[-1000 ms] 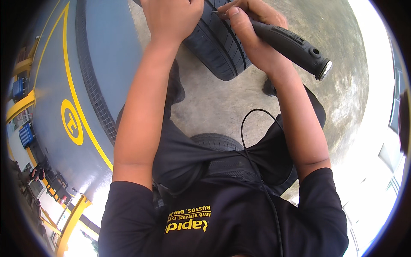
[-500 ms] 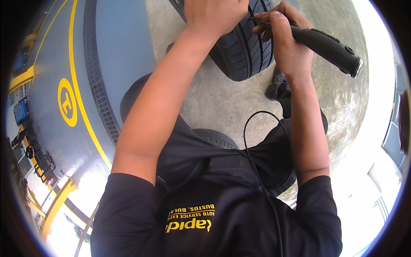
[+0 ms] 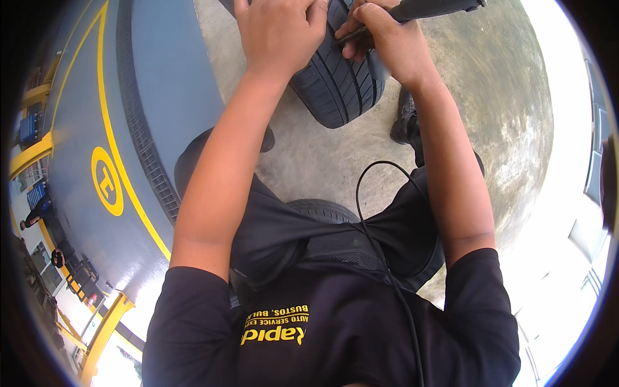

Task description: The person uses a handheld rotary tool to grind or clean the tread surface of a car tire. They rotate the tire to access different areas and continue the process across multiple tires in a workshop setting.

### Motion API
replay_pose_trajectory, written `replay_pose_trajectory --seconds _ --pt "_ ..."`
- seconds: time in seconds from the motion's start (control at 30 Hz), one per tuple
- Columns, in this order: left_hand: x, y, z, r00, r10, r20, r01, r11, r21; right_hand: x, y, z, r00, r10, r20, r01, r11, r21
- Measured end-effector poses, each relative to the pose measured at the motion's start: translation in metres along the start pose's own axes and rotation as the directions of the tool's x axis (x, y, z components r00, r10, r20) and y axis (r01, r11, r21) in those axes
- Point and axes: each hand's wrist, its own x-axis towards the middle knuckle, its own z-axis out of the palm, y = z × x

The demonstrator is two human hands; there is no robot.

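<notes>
A black tire (image 3: 332, 87) stands on its tread in front of me, its grooved face toward me. My left hand (image 3: 280, 32) is closed over the tire's upper left part, the thumb on the tread; its fingertips run past the top edge of the view. In my right hand (image 3: 387, 42) is a black-handled tool (image 3: 432, 8), gripped near its thin dark shaft. The tool's narrow tip points left at a tread groove, and my fingers are close against the rubber. The handle sticks out to the right, partly cut off by the top edge.
Under me lies another tire (image 3: 322, 211), mostly hidden by my legs. A black cable (image 3: 367, 193) loops down over my lap. Grey concrete (image 3: 503, 116) spreads right; at left are a drain grate (image 3: 138, 122), a blue-painted floor (image 3: 174, 71) with yellow lines, and yellow posts (image 3: 106, 335).
Both hands have shifted left in the view, and the tire appears lower and further left. The tool's handle has swung upward, and its tip stays by the tread.
</notes>
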Motion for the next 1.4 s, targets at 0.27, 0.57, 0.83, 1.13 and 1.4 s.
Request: replay_pose_trajectory --seconds 0.27,0.57,0.83,1.13,1.4 --pt "0.001 -0.001 -0.001 0.999 0.024 0.032 -0.025 0.999 0.037 -0.017 -0.015 0.02 0.904 -0.413 0.11 0.41 0.765 -0.496" --pt "0.013 -0.009 0.003 0.999 -0.009 -0.036 0.007 0.998 -0.054 -0.019 0.016 0.03 0.932 -0.227 -0.283 0.258 0.963 0.077" --pt "0.004 -0.018 -0.008 1.0 -0.009 -0.019 0.008 0.999 -0.048 0.005 0.012 0.022 0.993 -0.116 -0.032 0.118 0.992 0.049" --pt "0.001 -0.015 -0.008 1.0 -0.01 -0.014 0.009 0.999 -0.038 -0.013 0.004 0.04 0.978 -0.107 -0.18 0.121 0.99 0.073" --pt "0.011 -0.029 0.023 0.971 -0.064 -0.228 0.028 0.987 -0.157 -0.025 0.013 0.056 0.911 -0.213 -0.354 0.247 0.968 0.051"
